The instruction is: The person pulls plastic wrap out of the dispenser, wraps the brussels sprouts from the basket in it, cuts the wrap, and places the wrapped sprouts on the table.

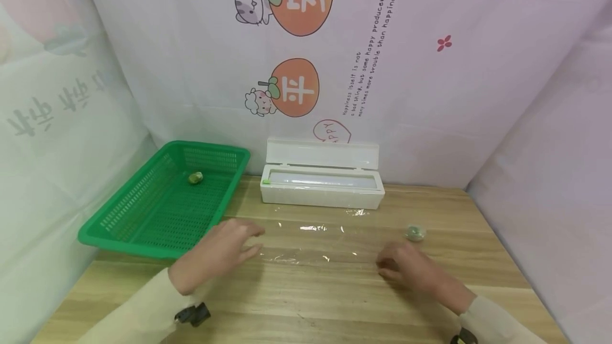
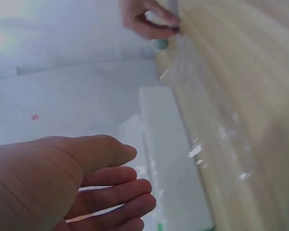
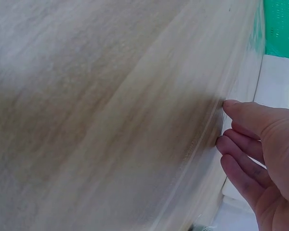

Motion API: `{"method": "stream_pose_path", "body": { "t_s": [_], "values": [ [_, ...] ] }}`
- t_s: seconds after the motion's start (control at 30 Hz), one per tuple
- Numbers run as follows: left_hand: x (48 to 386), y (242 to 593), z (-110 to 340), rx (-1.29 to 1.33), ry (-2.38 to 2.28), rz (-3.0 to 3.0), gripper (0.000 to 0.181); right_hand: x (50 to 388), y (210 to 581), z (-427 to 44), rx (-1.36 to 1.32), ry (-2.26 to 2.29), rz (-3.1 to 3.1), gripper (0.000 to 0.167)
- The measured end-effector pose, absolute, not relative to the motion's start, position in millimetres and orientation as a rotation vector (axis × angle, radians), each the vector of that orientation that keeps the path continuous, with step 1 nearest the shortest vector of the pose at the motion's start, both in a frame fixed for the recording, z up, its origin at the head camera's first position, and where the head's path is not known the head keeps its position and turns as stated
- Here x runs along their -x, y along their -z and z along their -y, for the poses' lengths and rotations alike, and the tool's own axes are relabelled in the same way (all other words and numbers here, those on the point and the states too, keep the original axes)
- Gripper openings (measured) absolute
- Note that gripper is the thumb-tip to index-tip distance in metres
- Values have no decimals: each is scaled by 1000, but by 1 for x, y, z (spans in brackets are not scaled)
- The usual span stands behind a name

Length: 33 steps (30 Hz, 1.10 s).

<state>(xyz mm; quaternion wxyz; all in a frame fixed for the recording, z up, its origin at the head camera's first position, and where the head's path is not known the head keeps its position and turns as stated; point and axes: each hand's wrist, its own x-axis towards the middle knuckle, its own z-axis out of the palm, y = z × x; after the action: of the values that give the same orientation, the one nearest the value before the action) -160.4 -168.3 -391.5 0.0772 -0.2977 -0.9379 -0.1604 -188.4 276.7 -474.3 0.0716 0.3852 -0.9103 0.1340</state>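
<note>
A sheet of clear plastic film (image 1: 315, 240) lies over the wooden table in front of a white box (image 1: 322, 195) with its lid up. At the film's right end my right hand (image 1: 413, 269) pinches its edge, as the left wrist view also shows of that hand (image 2: 147, 19). My left hand (image 1: 224, 248) is by the film's left end, thumb and fingers apart; in the left wrist view this hand (image 2: 82, 180) holds nothing. A small green wrapped item (image 1: 415, 233) lies just beyond my right hand.
To the left stands a green basket (image 1: 162, 252) with a small wrapped greenish item (image 1: 195, 178) inside. White printed cloth (image 1: 411, 121) hangs behind the table and along both sides.
</note>
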Motion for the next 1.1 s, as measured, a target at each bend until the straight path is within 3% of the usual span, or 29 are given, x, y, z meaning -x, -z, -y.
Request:
{"method": "stream_pose_path", "body": {
  "t_s": [0.27,0.43,0.77,1.1],
  "values": [
    [198,335,204,795,449,2783,26,188,474,-278,-1142,-451,2764,15],
    [234,316,236,651,395,2867,30,189,474,-277,-1138,-461,2772,14],
    [286,314,296,508,338,3045,36,190,475,-276,-1165,-472,2746,15],
    [321,336,321,380,242,3140,39,191,477,-276,-1172,-450,2734,16]
  ]
}}
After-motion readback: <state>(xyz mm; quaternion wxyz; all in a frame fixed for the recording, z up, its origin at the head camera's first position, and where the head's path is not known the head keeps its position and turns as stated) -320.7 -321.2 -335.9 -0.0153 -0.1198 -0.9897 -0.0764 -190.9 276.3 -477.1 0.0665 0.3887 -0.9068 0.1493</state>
